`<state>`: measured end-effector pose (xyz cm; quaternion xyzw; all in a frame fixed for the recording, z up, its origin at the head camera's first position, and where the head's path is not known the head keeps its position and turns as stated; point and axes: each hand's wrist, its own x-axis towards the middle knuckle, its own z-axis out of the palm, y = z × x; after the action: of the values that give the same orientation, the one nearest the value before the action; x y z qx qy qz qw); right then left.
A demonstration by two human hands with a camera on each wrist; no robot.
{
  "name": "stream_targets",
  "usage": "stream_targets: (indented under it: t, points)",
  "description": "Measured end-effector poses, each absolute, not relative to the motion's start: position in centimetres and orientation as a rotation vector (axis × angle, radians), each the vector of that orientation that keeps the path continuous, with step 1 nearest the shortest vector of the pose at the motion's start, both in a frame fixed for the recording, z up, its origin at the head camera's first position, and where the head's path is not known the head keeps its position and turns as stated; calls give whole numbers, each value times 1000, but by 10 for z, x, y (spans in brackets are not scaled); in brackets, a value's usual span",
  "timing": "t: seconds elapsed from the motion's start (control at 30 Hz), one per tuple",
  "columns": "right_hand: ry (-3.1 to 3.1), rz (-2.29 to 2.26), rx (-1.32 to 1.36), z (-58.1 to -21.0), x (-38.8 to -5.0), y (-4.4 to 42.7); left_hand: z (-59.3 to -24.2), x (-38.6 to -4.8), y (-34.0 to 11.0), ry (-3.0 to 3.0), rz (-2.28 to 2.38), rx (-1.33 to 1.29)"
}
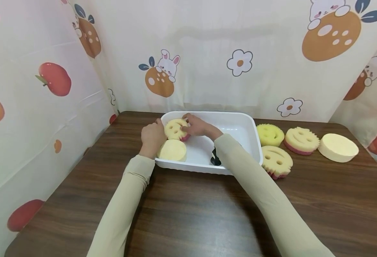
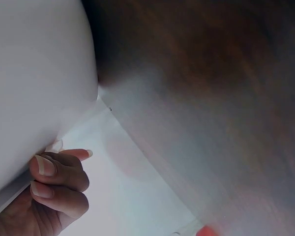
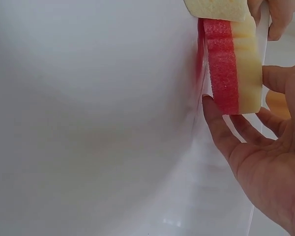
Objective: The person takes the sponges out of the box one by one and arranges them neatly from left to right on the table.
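Inside a white tray (image 1: 239, 130), at its back left corner, lies a cream-and-red smiley-face sponge (image 1: 174, 129). My right hand (image 1: 199, 126) holds its right side, with the thumb on the cream face and fingers around the edge in the right wrist view. A plain cream round sponge (image 1: 173, 151) sits in front of it in the tray. My left hand (image 1: 153, 138) grips the tray's left rim, its fingers curled over the edge in the left wrist view.
To the tray's right, on the brown wooden table (image 1: 188, 214), lie a yellow-green smiley sponge (image 1: 269, 135), two cream-and-red smiley sponges (image 1: 301, 139) and another plain cream round sponge (image 1: 337, 147). A black item (image 1: 215, 159) shows by my right sleeve. Printed cloth (image 1: 204, 82) hangs behind.
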<state>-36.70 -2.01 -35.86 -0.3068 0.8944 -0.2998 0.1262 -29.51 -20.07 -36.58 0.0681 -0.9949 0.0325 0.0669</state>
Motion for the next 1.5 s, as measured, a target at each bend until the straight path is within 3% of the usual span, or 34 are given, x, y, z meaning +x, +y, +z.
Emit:
stream_targets:
  t: [1.5]
  points:
    - [2747,-847,-867,-341,-372,-6,-364,-297,-198,-3003,91,201]
